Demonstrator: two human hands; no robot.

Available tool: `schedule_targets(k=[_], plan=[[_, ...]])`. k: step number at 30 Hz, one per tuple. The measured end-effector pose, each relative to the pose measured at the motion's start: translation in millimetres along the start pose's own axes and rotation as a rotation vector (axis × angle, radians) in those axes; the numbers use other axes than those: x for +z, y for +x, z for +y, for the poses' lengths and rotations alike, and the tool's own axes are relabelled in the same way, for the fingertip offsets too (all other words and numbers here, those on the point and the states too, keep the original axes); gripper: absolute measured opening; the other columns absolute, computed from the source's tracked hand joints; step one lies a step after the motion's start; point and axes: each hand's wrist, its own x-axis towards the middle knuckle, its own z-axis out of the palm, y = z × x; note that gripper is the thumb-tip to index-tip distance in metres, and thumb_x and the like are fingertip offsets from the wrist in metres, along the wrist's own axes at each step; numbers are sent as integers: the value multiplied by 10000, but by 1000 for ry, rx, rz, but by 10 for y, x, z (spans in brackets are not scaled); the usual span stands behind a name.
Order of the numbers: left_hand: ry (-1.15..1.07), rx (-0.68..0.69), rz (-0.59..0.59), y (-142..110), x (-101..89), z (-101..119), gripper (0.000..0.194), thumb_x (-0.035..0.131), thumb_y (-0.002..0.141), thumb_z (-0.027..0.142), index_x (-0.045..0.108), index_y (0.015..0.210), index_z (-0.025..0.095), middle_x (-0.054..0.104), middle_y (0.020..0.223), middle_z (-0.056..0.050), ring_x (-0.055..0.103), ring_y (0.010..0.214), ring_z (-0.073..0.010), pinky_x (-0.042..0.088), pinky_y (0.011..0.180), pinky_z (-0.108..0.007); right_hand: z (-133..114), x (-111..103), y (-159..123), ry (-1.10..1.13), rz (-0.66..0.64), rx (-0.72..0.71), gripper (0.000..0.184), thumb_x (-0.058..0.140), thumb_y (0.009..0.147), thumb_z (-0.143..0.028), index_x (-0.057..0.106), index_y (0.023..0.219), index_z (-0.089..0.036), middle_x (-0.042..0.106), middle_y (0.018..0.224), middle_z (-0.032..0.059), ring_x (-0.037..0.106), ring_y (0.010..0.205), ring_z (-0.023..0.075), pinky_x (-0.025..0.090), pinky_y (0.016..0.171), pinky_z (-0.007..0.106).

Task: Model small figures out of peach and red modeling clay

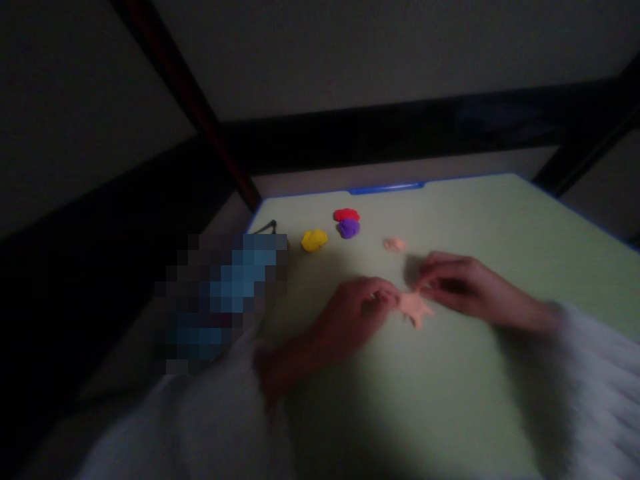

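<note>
The pale green, blue-edged table point(480, 213) extends beneath both hands. The left hand point(353, 310) pinches the left edge of a flat, peach, clay-like piece with pointed projections point(414, 307), located between the hands. The right hand point(465, 283) has fingers narrowed at its upper edge; blur obscures their grip. Beyond: rounded yellow clay-like lump point(314, 241), purple lump point(349, 229) against flattened red lump point(345, 215), small peach lump point(395, 244).

Clay-like piece point(413, 308), pale peach: irregular body, drawn out into several pointed projections; slightly blurred; held at its upper edge; placed nearer the viewer than, and right of, the purple lump point(349, 228).
</note>
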Motion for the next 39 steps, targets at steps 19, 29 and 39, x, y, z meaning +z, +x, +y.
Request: schedule_targets(k=[19,29,39], plan=[[472,551,-242,-82,-67,17,318,448,854,205,533,1154,145,600,1192,-85,503,1136,-181,361,983,-328,9,-2,-175,180,14,145,197,593,816,-299,611,681,-156,542,659,10,478,542,91,392,472,209],[467,605,-198,-76,-61,-33,300,446,853,174,537,1137,145,620,1166,-91,516,1146,-163,364,996,-305,13,8,-155,159,6,145,238,582,823,-337,635,684,-152,569,673,25,511,543,102,404,476,222],[387,681,-99,-82,-82,47,169,455,822,114,588,918,159,644,1094,-95,548,1083,-159,417,957,-308,20,6,-153,123,12,118,214,578,829,-305,637,686,-158,566,666,16,508,531,89,401,466,207]])
